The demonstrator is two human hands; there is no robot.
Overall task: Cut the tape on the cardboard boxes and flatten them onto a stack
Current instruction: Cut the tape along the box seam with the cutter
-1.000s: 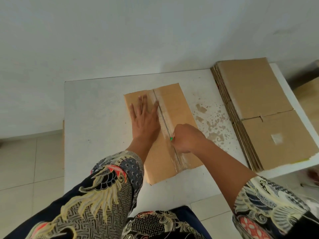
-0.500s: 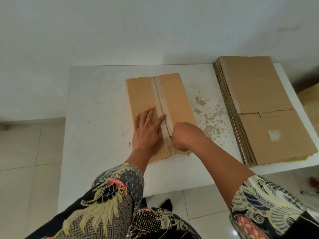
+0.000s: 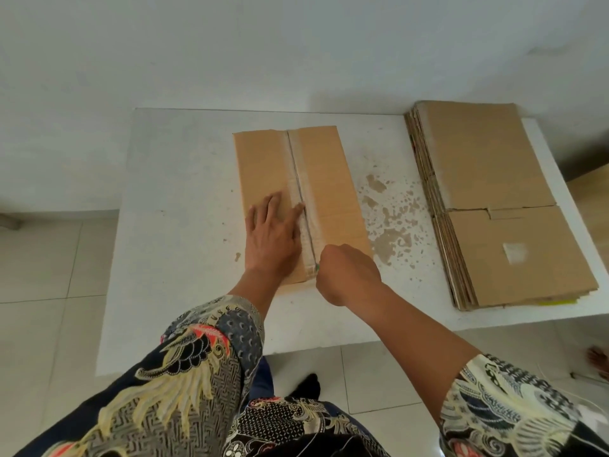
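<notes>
A brown cardboard box (image 3: 326,179) lies on the white table (image 3: 184,179), its two flaps joined by a strip of clear tape (image 3: 301,179) with a dark slit running down the middle. My left hand (image 3: 273,235) presses flat on the left flap, fingers straight beside the seam. My right hand (image 3: 346,275) is curled round a small cutter (image 3: 317,267); only its green tip shows, at the near end of the tape by the box's front edge. A stack of flattened boxes (image 3: 494,206) lies on the right of the table.
Brown stains (image 3: 389,225) mark the table between the box and the stack. A white wall rises behind the table. Tiled floor (image 3: 43,258) lies left and in front. A foot (image 3: 598,359) shows at the right edge.
My right hand has drawn the cutter toward me along the tape to the box's near edge. My left hand slid back toward me on the left flap.
</notes>
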